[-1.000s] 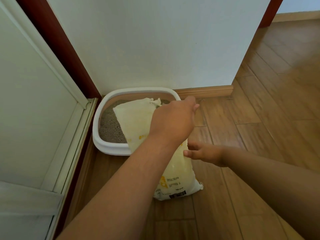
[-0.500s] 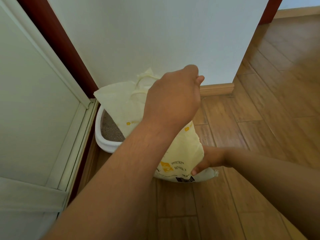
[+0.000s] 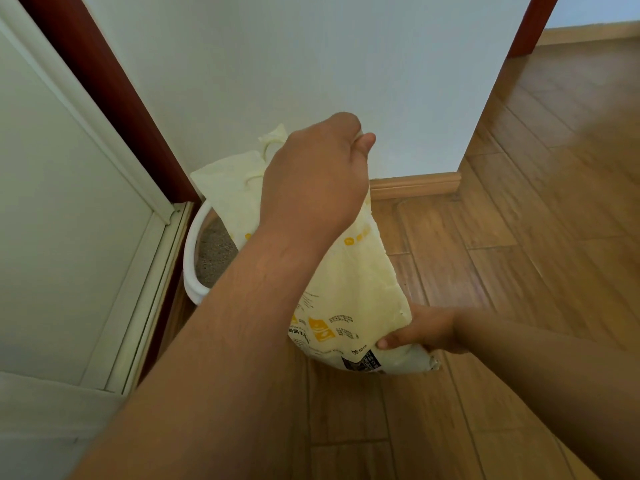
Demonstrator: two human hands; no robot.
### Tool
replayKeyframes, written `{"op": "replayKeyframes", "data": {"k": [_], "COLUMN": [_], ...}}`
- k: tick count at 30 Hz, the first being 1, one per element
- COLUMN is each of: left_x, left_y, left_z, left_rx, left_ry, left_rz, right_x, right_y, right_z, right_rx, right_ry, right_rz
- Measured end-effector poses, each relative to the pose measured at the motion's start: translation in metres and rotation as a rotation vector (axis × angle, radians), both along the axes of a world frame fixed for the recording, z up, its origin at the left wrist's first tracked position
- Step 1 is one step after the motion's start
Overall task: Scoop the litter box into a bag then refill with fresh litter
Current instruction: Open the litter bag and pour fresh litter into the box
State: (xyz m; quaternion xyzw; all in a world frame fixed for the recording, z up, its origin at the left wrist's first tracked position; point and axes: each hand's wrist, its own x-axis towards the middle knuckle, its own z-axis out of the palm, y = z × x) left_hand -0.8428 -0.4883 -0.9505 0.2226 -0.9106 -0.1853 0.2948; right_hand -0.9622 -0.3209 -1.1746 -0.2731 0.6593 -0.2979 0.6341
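A person's left hand (image 3: 311,188) grasps the top of a pale yellow, crinkled litter bag (image 3: 349,299) while the right hand (image 3: 424,329) grips its bulging bottom corner, held tilted above the white, round-rimmed litter box (image 3: 191,258) of grey granules. Refilling appears underway; tipping the mouth lower comes next.

Bag (image 3: 349,271) covers litter box (image 3: 194,258); floor (image 3: 519,271) rightward open.

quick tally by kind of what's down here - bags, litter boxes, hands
bags: 1, the pale yellow litter bag
litter boxes: 1, the white litter box with grey litter in it
hands: 2, the left hand at the bag's top, the right hand at its bottom
total: 4
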Motion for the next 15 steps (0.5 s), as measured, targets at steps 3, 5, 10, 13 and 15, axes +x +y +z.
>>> {"op": "replayKeyframes", "data": {"k": [3, 5, 10, 13, 15], "left_x": [-0.001, 0.000, 0.004, 0.003, 0.004], "left_y": [-0.003, -0.009, -0.020, -0.019, -0.024], "left_z": [0.000, 0.001, 0.007, 0.016, 0.025], "left_rx": [-0.001, 0.005, 0.022, 0.008, -0.026], "left_ry": [0.019, 0.039, 0.069, 0.070, 0.061], "left_rz": [0.011, 0.040, 0.099, 0.093, 0.084], "right_x": [0.001, -0.001, -0.003, -0.003, -0.002], "right_y": [0.000, 0.000, -0.008, -0.010, -0.009], "right_z": [-0.002, 0.002, 0.021, 0.032, 0.046], "right_rx": [-0.007, -0.010, 0.053, 0.083, 0.095], "right_ry": [-0.019, -0.019, 0.083, 0.126, 0.149], "right_rz": [0.002, 0.029, 0.137, 0.097, 0.053]}}
